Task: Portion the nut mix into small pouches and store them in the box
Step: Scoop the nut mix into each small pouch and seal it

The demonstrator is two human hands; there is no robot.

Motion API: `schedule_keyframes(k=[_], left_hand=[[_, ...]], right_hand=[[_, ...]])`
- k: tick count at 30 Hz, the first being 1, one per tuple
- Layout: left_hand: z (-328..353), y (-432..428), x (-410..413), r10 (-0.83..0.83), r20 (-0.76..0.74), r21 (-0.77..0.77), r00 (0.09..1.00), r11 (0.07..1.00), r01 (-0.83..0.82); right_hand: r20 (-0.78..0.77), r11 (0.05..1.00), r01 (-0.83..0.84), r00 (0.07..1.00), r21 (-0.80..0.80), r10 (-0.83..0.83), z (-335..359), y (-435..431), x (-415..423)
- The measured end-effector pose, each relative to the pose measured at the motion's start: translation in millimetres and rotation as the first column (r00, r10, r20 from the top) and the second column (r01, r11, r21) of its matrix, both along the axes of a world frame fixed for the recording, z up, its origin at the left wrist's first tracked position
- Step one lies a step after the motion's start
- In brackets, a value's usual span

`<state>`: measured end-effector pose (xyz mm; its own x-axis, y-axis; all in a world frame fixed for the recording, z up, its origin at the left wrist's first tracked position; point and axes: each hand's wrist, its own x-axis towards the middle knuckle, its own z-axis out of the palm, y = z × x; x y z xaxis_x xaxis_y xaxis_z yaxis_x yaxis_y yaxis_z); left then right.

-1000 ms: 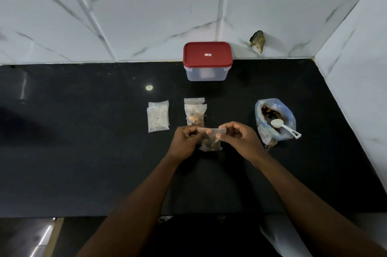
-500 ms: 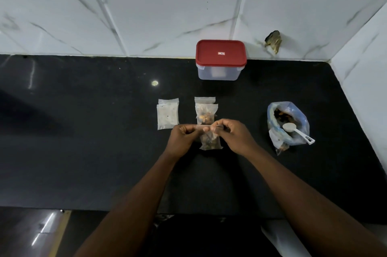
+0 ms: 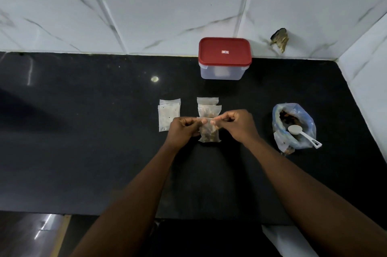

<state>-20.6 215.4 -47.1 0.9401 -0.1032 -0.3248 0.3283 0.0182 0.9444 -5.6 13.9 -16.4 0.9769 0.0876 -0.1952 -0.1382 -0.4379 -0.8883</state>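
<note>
Pouch (image 3: 209, 134) of nuts: at mid tabletop (image 3: 83, 131), top strip pinched by left hand (image 3: 184, 129) and right hand (image 3: 236, 125), fingers (image 3: 222, 119) curled. Filled pouches (image 3: 209, 108) lay just behind; empty pouches (image 3: 169, 114) at left. Box (image 3: 222, 72), red lid (image 3: 225, 51) on, stood by wall. Nut bag (image 3: 293, 114) with scoop (image 3: 301, 134) at right

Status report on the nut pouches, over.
Hands: left hand and right hand pinch the held pouch at its top edge. Red-lidded box at the back wall. In the path: stacked pouches.
</note>
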Motion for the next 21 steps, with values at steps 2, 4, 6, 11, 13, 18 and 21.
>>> schedule_keyframes(k=[2, 4, 6, 11, 13, 18, 21], left_hand=[[1, 0, 4, 0.004, 0.012, 0.106, 1.000, 0.994, -0.005], [1, 3, 8, -0.003, 0.039, 0.210, 0.999, 0.978, -0.005], [1, 4, 13, 0.018, 0.046, 0.256, 0.999, 0.966, -0.029], [2, 4, 19, 0.015, 0.060, 0.264, 0.998, 0.964, -0.031], [2, 4, 20, 0.009, 0.077, 0.280, 0.997, 0.960, -0.031], [6, 3, 22, 0.037, 0.125, 0.296, 0.992, 0.952, -0.073], [11, 6, 24, 0.063, 0.153, 0.367, 0.986, 0.923, -0.116]], right_hand=[[-0.002, 1.000, 0.009, 1.000, -0.027, -0.009, -2, 1, 5], [-0.018, 0.998, 0.026, 0.999, -0.048, -0.027, -5, 1, 10], [-0.036, 0.997, 0.048, 0.998, -0.060, -0.050, -6, 1, 13], [-0.054, 0.996, 0.064, 0.996, -0.054, -0.067, -4, 2, 16], [-0.045, 0.997, 0.064, 0.997, -0.054, -0.066, -3, 2, 17], [0.010, 0.997, 0.062, 0.998, -0.040, -0.062, 4, 5, 17], [0.054, 0.997, 0.068, 0.996, -0.045, -0.066, 10, 11, 19]])
